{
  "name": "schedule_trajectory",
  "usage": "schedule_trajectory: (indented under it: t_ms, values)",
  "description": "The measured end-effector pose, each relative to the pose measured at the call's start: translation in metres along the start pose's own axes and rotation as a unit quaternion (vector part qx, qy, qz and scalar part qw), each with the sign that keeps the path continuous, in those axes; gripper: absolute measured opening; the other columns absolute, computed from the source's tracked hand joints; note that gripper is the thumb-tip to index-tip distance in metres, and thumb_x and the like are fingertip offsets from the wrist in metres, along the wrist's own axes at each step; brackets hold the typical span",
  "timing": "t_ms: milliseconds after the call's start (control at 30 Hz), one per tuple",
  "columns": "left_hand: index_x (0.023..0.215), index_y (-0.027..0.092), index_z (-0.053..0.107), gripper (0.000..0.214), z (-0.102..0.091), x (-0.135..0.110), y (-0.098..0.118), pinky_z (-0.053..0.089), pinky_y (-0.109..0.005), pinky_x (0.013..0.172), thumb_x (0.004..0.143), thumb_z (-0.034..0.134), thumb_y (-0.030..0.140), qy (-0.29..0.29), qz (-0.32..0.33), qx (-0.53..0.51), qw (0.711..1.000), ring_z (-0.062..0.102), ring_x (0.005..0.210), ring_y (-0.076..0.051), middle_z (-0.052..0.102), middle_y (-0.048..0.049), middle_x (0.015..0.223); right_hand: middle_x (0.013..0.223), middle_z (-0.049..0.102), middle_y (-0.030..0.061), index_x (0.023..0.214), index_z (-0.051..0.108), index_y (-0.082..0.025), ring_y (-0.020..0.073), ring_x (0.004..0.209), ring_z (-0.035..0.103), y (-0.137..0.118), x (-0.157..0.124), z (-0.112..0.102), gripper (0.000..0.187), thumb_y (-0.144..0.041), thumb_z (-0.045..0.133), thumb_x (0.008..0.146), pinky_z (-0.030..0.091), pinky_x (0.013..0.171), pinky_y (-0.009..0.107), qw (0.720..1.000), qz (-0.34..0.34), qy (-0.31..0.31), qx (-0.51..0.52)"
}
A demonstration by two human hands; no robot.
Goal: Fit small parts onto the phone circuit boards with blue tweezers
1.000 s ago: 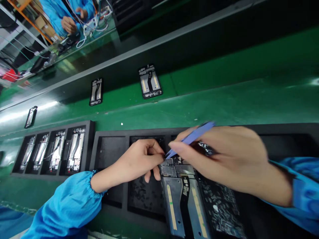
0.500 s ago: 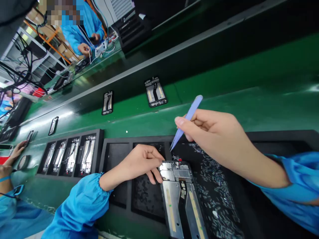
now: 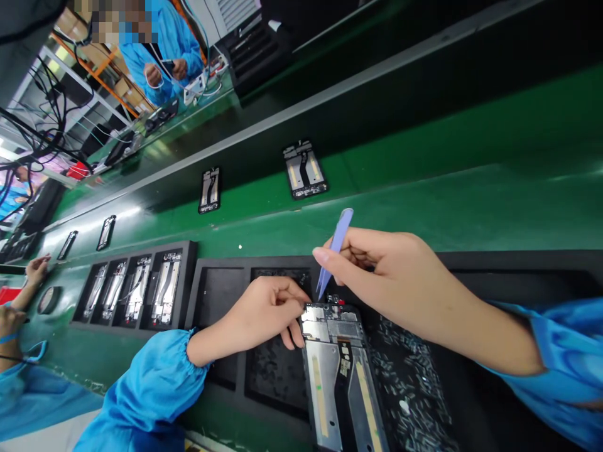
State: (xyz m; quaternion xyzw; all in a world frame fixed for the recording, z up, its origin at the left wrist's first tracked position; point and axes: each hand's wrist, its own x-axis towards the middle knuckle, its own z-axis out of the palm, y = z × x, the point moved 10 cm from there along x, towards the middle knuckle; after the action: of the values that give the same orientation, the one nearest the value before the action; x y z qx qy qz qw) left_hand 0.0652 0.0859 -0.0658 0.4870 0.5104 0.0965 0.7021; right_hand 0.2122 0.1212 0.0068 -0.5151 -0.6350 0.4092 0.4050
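An open phone frame point(image 3: 342, 370) with a black flex cable lies in a black foam tray point(image 3: 221, 289) in front of me. My left hand point(image 3: 264, 311) rests curled on the tray, its fingertips pressed against the frame's upper left corner. My right hand point(image 3: 396, 282) pinches lilac plastic tweezers point(image 3: 333, 251), held nearly upright, with the tip just above the frame's top edge. To the right of the frame, a tray compartment holds a scatter of small grey parts point(image 3: 409, 370).
A second foam tray point(image 3: 183, 251) at the left holds several phone frames. More frames, such as one point(image 3: 305, 168), lie on the green conveyor belt point(image 3: 447, 182). A co-worker's hand point(image 3: 35, 270) shows at the far left; another person in blue works beyond the belt.
My right hand lifted the tweezers from the frame, then brought them back down and leftwards to its top edge. The left hand kept its place. The view shifted slightly.
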Motion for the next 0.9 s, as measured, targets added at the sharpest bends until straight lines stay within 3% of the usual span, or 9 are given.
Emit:
schedule_trajectory:
  t_ms: [200, 333, 433, 600, 700, 767, 833, 867, 900]
  values:
    - [0.084, 0.015, 0.058, 0.009, -0.001, 0.002, -0.003, 0.053, -0.018, 0.04, 0.076, 0.061, 0.016, 0.0, 0.0, 0.003, 1.0, 0.065, 0.044, -0.013, 0.063, 0.0022, 0.052, 0.049, 0.046, -0.0058, 0.063, 0.051, -0.021, 0.0087, 0.043, 0.035, -0.001, 0.0, 0.0, 0.041, -0.042, 0.06, 0.097, 0.028, 0.04, 0.024, 1.0, -0.003, 0.007, 0.001]
    - [0.083, 0.016, 0.057, 0.008, -0.001, 0.002, -0.002, 0.053, -0.018, 0.041, 0.074, 0.057, 0.016, -0.001, -0.001, 0.002, 1.0, 0.061, 0.041, -0.012, 0.062, 0.0029, 0.049, 0.052, 0.049, -0.0053, 0.068, 0.058, -0.02, 0.0093, 0.046, 0.039, 0.0, 0.002, -0.005, 0.036, -0.043, 0.06, 0.096, 0.032, 0.043, 0.024, 1.0, 0.014, 0.018, 0.011]
    - [0.081, 0.017, 0.056, 0.008, 0.0, 0.003, -0.005, 0.052, -0.019, 0.04, 0.073, 0.057, 0.019, 0.003, 0.001, 0.01, 1.0, 0.06, 0.04, -0.012, 0.061, 0.0038, 0.048, 0.056, 0.053, -0.0029, 0.071, 0.061, -0.02, 0.0111, 0.05, 0.044, 0.006, 0.005, -0.011, 0.036, -0.049, 0.061, 0.093, 0.034, 0.046, 0.025, 0.997, 0.04, 0.048, 0.036]
    - [0.077, 0.017, 0.054, 0.015, -0.005, 0.008, -0.006, 0.055, -0.025, 0.041, 0.072, 0.06, 0.03, 0.027, 0.013, 0.074, 0.997, 0.062, 0.042, -0.016, 0.058, 0.003, 0.048, 0.058, 0.044, -0.0036, 0.068, 0.049, -0.022, 0.0121, 0.052, 0.042, 0.023, 0.01, -0.018, 0.048, -0.063, 0.054, 0.09, 0.034, 0.049, 0.026, 0.993, 0.075, 0.081, 0.04]
    - [0.089, 0.015, 0.06, 0.025, -0.016, -0.013, 0.009, 0.057, -0.029, 0.044, 0.081, 0.057, 0.039, 0.095, 0.038, 0.144, 0.984, 0.065, 0.046, -0.019, 0.063, -0.0009, 0.057, 0.057, 0.037, -0.0046, 0.067, 0.039, -0.023, 0.0126, 0.051, 0.041, 0.03, 0.01, -0.04, 0.048, -0.061, 0.043, 0.096, 0.033, 0.049, 0.027, 0.989, 0.076, 0.126, 0.0]
    - [0.113, 0.014, 0.061, 0.038, -0.019, -0.045, 0.018, 0.063, -0.036, 0.057, 0.086, 0.056, 0.04, 0.179, 0.072, 0.185, 0.964, 0.071, 0.058, -0.02, 0.073, -0.0087, 0.083, 0.062, 0.047, -0.0019, 0.07, 0.042, -0.023, 0.0148, 0.057, 0.051, 0.032, 0.014, -0.06, 0.045, -0.055, 0.036, 0.1, 0.041, 0.054, 0.027, 0.987, 0.079, 0.133, -0.036]
    - [0.137, 0.016, 0.051, 0.054, -0.012, -0.082, 0.014, 0.064, -0.045, 0.083, 0.088, 0.057, 0.04, 0.278, 0.119, 0.227, 0.926, 0.075, 0.085, -0.025, 0.07, -0.0182, 0.12, 0.076, 0.061, 0.0026, 0.08, 0.054, -0.02, 0.0172, 0.07, 0.062, 0.031, 0.026, -0.076, 0.041, -0.047, 0.034, 0.105, 0.05, 0.064, 0.029, 0.986, 0.09, 0.111, -0.082]
    - [0.143, 0.016, 0.047, 0.059, -0.003, -0.096, 0.006, 0.061, -0.049, 0.092, 0.089, 0.057, 0.038, 0.321, 0.141, 0.247, 0.903, 0.074, 0.1, -0.029, 0.066, -0.0203, 0.129, 0.084, 0.066, 0.0044, 0.088, 0.059, -0.019, 0.0178, 0.077, 0.065, 0.029, 0.035, -0.081, 0.038, -0.044, 0.037, 0.106, 0.053, 0.07, 0.03, 0.984, 0.099, 0.095, -0.11]
    - [0.147, 0.017, 0.045, 0.064, 0.012, -0.112, 0.005, 0.059, -0.049, 0.098, 0.088, 0.06, 0.038, 0.386, 0.195, 0.321, 0.842, 0.07, 0.112, -0.033, 0.063, -0.0205, 0.135, 0.092, 0.068, 0.0058, 0.097, 0.062, -0.017, 0.0181, 0.081, 0.067, 0.026, 0.047, -0.083, 0.033, -0.042, 0.042, 0.106, 0.055, 0.075, 0.032, 0.981, 0.109, 0.08, -0.142]
